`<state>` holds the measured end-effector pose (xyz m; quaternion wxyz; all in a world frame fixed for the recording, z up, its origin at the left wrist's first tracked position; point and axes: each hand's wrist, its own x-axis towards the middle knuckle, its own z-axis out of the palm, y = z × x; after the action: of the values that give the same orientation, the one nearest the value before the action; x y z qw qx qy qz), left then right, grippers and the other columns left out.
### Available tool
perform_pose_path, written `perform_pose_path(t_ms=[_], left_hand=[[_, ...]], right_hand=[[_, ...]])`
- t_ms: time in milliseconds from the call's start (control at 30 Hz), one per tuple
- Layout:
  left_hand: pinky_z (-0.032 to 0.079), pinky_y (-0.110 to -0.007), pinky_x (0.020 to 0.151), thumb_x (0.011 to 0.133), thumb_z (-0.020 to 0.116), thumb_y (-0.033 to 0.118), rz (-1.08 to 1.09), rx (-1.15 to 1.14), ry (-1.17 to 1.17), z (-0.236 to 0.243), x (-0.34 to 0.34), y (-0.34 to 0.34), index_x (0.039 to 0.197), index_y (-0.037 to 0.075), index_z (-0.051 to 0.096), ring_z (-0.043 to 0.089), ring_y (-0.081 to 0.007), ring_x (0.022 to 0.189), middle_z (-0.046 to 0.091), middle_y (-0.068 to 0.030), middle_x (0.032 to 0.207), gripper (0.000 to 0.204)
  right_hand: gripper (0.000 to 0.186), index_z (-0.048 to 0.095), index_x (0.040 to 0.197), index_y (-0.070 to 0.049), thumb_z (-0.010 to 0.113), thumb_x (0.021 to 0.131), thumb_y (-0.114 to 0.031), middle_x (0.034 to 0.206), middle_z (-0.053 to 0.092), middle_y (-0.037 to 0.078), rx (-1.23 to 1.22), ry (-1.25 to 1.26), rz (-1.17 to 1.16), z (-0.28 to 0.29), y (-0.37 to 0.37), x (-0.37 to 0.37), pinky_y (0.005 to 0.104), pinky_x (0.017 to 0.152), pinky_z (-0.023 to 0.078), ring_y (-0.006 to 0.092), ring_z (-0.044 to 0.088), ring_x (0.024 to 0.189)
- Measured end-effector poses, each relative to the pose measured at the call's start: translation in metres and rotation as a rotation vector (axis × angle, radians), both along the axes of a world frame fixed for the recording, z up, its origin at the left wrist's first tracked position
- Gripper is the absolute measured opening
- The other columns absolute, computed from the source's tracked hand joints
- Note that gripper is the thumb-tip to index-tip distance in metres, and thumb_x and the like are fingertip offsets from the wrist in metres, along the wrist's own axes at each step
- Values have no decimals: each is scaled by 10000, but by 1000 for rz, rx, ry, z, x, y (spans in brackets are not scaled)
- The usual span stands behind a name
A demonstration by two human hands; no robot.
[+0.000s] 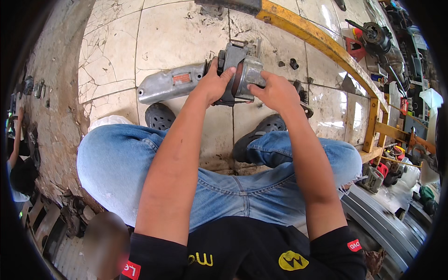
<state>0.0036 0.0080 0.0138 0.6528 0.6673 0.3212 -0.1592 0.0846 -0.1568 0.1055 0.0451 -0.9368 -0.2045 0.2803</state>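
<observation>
A grey metal power-tool body (161, 86), exact kind unclear, lies across the tiled floor before my feet. Its long rounded casing with a red label points left; the right end is a thicker housing (253, 74) with dark parts and a brown band around it. My left hand (218, 83) grips the dark middle section, thumb on top. At the right end, my right hand (277, 91) is curled against the housing with thumb and fingers on its side. The undersides of the grips are hidden.
A yellow metal frame (322, 39) arches from the top to the right. Small dark parts (294, 64) and a brush-like piece (302, 94) lie right of my right hand. A motor-like machine (377, 38) and clutter stand far right. Another person (21, 175) is at far left.
</observation>
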Motion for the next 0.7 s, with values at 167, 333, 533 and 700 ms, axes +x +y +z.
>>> perform_pose_path(t_ms=[167,333,533,700], left_hand=[[389,-426,1074,930,541,616,6,-9,42,2,0,0,1578,95,109,452,-396,1345,435,-300,1454,937],[383,-421,1079,933,538,612,9,27,-3,1,-1,-1,1578,98,110,448,-395,1351,435,-298,1456,929],[381,-415,1081,937,539,602,9,21,18,3,-3,-1,1579,92,105,447,-385,1354,427,-290,1467,927],[384,-416,1077,941,539,593,-1,0,27,5,-1,0,1579,93,102,452,-384,1349,426,-291,1467,921]], right_hand=[[522,675,1105,-82,687,790,-498,992,711,177,27,45,-11,-5,-12,15,466,842,530,373,663,991],[539,674,1117,-70,689,787,-495,1004,710,178,16,13,-2,-2,-2,8,460,856,527,370,660,1008],[542,672,1136,-79,677,795,-500,1014,712,173,-27,53,13,-1,-2,12,458,861,528,359,663,1011],[532,675,1129,-86,673,798,-502,996,717,156,73,-36,-3,-10,-11,8,458,840,533,346,672,990]])
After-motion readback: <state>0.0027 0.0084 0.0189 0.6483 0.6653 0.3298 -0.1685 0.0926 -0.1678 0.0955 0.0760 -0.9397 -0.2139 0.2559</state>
